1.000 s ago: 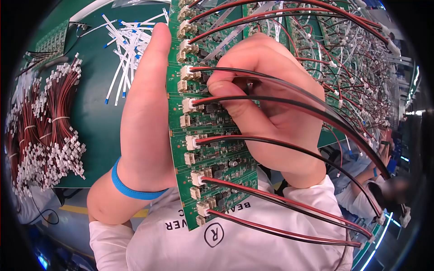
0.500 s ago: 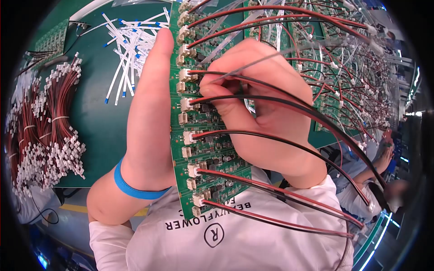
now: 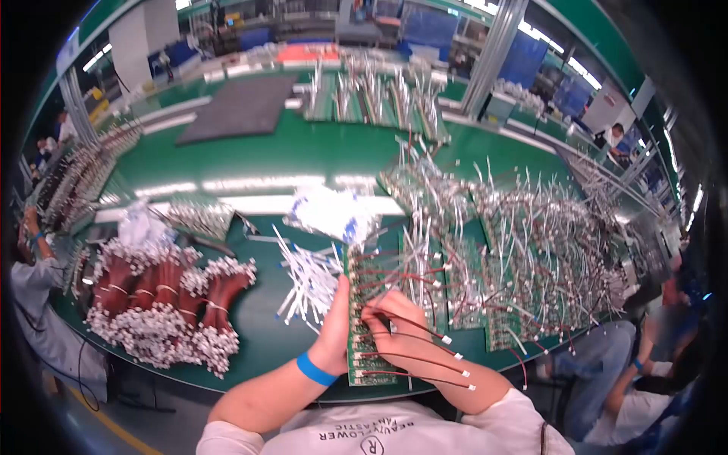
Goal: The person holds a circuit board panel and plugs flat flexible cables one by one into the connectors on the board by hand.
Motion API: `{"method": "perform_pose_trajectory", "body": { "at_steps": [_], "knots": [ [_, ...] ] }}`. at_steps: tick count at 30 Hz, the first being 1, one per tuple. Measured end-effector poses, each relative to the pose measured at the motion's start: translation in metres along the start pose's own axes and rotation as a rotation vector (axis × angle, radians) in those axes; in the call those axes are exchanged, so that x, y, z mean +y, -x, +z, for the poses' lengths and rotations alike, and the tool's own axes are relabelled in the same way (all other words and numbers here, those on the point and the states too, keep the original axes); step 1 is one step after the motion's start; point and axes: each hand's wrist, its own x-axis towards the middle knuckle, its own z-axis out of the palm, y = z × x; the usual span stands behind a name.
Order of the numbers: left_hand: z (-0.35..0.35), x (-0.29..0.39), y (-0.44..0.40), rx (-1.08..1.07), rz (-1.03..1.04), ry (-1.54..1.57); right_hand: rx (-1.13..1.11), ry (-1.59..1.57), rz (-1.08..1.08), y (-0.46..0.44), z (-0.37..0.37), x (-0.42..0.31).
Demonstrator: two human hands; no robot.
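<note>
A long green circuit board [image 3: 354, 345] stands upright before me, with white connectors down its left side and red-black wires [image 3: 425, 365] running off to the right. My left hand [image 3: 332, 334] is pressed along the board's left edge, its thumb or finger pointing up, holding it. On the board's right side is my right hand [image 3: 394, 318], fingertips pinched together near the connectors, among the wires; what they pinch is too small to make out. White flat cables with blue ends [image 3: 307, 284] lie loose just left of the board.
Bundles of red-black wires with white connectors [image 3: 163, 303] lie at the left. Many wired circuit boards [image 3: 531, 265] cover the right. Behind are a plastic bag [image 3: 334, 212], a dark mat [image 3: 239, 108] and more boards [image 3: 371, 102]. People sit at both sides.
The view has pulled back and tilted up, so the hands and board look smaller and more of the workshop shows. Both hands remain at the board.
</note>
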Motion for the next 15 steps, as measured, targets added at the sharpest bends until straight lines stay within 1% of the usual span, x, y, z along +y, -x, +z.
{"method": "perform_pose_trajectory", "body": {
  "at_steps": [3, 4, 7, 8, 9, 11, 12, 13, 14, 15],
  "knots": [
    [0.005, 0.005, -0.001, 0.039, -0.053, -0.065, -0.073, -0.075, -0.010, -0.005, -0.012, 0.002],
    [0.002, 0.004, -0.006, 0.010, -0.069, -0.010, -0.194, 0.009, -0.054, -0.011, -0.027, -0.005],
    [0.008, 0.009, -0.005, -0.396, -0.167, 0.187, -0.328, 0.143, -0.100, -0.004, -0.073, -0.014],
    [0.006, 0.008, -0.007, -0.244, -0.132, 0.054, -0.205, 0.163, -0.079, -0.001, -0.093, -0.030],
    [0.004, 0.009, -0.011, -0.252, -0.120, 0.017, -0.077, 0.182, -0.050, 0.002, -0.115, -0.060],
    [0.000, 0.009, -0.013, -0.270, -0.126, -0.054, 0.165, -0.093, 0.033, 0.017, -0.148, -0.115],
    [0.001, 0.008, -0.013, -0.307, -0.119, -0.034, 0.201, -0.282, -0.182, 0.026, -0.154, -0.127],
    [0.007, 0.005, -0.011, -0.254, -0.143, -0.033, 0.147, -0.481, -0.427, 0.024, -0.149, -0.139],
    [0.015, 0.003, -0.006, -0.196, -0.163, -0.034, 0.034, -0.637, -0.590, 0.024, -0.146, -0.152],
    [0.020, 0.002, -0.003, -0.137, -0.181, -0.036, -0.074, -0.729, -0.672, 0.026, -0.144, -0.163]
  ]
}}
